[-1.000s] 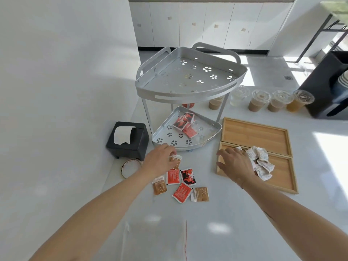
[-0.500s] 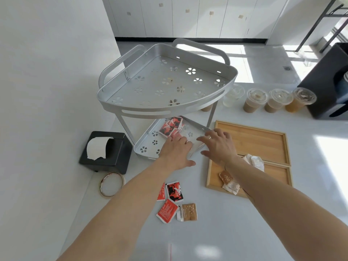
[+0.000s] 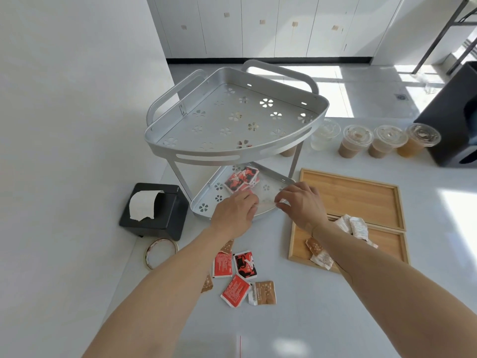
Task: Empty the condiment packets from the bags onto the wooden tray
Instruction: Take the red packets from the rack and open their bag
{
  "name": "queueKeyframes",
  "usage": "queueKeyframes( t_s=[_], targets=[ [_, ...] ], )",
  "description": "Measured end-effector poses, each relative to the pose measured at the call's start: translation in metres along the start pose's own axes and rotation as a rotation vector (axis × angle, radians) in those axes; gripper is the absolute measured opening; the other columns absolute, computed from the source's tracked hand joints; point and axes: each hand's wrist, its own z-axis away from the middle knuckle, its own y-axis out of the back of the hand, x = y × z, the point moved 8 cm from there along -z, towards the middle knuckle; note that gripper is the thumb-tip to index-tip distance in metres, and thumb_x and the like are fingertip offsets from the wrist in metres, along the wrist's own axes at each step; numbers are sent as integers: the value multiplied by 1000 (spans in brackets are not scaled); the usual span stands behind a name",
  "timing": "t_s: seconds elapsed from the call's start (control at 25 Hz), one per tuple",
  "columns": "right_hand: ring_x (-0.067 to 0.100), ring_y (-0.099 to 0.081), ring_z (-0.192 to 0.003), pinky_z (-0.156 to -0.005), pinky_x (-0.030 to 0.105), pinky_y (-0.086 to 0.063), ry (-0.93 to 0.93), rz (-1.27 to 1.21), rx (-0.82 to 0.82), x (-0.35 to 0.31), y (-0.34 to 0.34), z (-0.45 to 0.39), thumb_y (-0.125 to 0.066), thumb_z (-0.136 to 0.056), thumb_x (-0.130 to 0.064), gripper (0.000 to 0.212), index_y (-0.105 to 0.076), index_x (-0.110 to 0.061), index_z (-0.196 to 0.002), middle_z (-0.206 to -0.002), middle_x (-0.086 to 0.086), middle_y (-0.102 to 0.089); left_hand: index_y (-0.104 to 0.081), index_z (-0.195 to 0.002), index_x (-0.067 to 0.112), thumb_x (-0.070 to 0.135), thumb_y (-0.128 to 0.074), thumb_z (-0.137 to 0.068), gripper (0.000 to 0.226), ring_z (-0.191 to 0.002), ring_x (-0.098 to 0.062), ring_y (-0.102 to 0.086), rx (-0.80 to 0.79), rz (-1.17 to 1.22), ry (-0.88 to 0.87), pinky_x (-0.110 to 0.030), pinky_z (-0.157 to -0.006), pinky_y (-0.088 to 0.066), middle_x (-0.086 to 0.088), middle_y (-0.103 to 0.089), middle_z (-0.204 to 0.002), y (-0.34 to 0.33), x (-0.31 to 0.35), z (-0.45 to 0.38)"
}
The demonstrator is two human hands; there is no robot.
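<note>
Both hands reach under the rack, fingers pinching a clear bag of packets, likely to lift it out.

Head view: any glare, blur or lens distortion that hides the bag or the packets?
Head view: wide-angle bending curves the wall and cabinets; sun patches blow out the counter at right and the floor behind; the clear bag between the left hand and right hand is barely readable; loose packets stay sharp.

tissue box, tape ring, lidded drinks
</note>
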Motion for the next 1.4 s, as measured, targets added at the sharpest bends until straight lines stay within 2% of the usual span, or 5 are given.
queueKeyframes(
  t_s=[0.36,0.56,0.84,1.12,1.4],
  targets=[
    [21,-58,-107,-83,38,-40,-61,-214,145,-13,55,33,-62,-93,-37,13,-70,-28,-98,-96,-9,-75,-56,-111,21,25,-43,-100,18,-93,-19,-61,116,91,143,-36,-72,-51,4,-59,-111,68,-5,43],
    [16,-60,-92,-64,29,-36,-73,-334,285,-19,93,58,-67,-88,-38,6,-71,-33,-89,-79,-16,-64,-57,-103,21,24,-47,-99,11,-92,-19,-62,190,174,193,-37,-78,-53,5,-62,-104,90,6,58],
    [11,-56,-84,-67,32,-45,-97,-439,380,-8,130,106,-71,-86,-35,4,-72,-32,-86,-74,-26,-56,-62,-101,18,23,-55,-97,10,-88,-14,-60,289,307,148,-30,-76,-51,5,-66,-101,108,42,67],
    [-2,-65,-75,-71,15,-49,-234,-692,299,43,129,205,-75,-84,-22,13,-71,-33,-78,-75,-22,-71,-68,-87,29,21,-69,-88,8,-79,1,-62,118,565,73,-8,-72,-45,14,-69,-82,71,109,90],
    [5,-64,-69,-67,10,-48,-330,-807,184,75,95,319,-73,-85,-11,20,-71,-29,-77,-76,-9,-71,-62,-73,39,22,-73,-83,23,-68,5,-62,-52,586,50,-7,-62,-44,25,-67,-72,5,176,124]
  ],
)
